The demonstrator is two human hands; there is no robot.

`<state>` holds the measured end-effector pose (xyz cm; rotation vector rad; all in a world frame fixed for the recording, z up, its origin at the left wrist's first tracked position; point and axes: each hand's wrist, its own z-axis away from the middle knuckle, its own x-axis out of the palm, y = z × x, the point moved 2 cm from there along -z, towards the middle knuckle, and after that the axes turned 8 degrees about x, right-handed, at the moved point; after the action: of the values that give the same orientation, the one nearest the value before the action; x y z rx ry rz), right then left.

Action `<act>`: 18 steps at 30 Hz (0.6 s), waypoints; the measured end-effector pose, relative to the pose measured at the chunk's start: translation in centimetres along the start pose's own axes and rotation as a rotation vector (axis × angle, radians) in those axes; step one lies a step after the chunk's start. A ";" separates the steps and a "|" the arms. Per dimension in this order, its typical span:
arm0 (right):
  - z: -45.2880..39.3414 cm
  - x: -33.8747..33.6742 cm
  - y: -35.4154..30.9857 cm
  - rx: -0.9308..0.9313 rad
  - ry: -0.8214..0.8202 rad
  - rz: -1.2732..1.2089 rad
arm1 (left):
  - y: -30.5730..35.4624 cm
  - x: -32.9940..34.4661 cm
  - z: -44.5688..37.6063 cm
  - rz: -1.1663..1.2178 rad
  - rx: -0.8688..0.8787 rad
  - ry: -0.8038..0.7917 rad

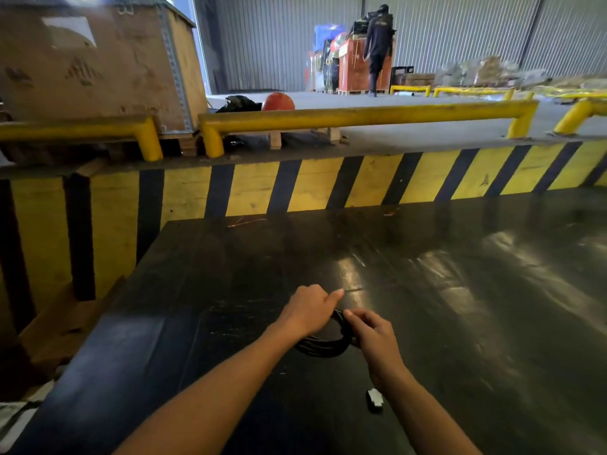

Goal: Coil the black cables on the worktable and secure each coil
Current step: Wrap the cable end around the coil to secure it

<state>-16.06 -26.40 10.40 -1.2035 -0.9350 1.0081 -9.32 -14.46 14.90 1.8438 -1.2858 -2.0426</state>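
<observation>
A coil of black cable [323, 348] hangs between my two hands just above the black worktable [427, 290]. My left hand [307, 308] is closed over the coil's upper left part, index finger pointing right. My right hand [374, 336] pinches the coil's right side with thumb and fingertips. Only the lower arc of the loops shows; the rest is hidden by my hands. A small black and white plug or tag [374, 399] lies on the table under my right forearm.
The table's far edge meets a yellow and black striped barrier [328, 185]. Yellow guard rails [361, 114], a large wooden crate [98, 60] and an orange ball [277, 101] stand beyond it. A person [377, 47] walks far back by stacked goods.
</observation>
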 end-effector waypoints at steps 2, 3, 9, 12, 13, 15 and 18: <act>-0.1 -0.3 1.9 0.108 0.012 0.007 | -0.8 1.6 0.1 -0.071 -0.003 0.014; -0.2 -0.5 3.1 0.157 0.011 0.007 | -1.4 2.4 0.2 -0.104 -0.020 0.001; -0.6 -5.1 11.1 0.244 0.095 0.657 | -3.4 3.3 1.7 -0.094 -0.134 -0.145; 0.7 -6.5 14.2 0.230 -0.012 0.993 | -3.8 2.8 2.8 -0.087 -0.151 -0.173; 1.2 -6.4 14.8 0.220 -0.050 1.049 | -3.9 2.8 3.2 -0.090 -0.154 -0.180; 1.7 -6.0 15.9 0.204 -0.099 1.067 | -4.1 2.7 3.8 -0.106 -0.157 -0.193; 1.4 -5.3 16.5 0.194 -0.096 1.085 | -4.5 2.5 4.6 -0.124 -0.162 -0.193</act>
<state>-20.76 -29.86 -5.94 -1.5117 -0.1662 1.9605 -11.98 -10.74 9.73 1.7320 -1.0311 -2.3615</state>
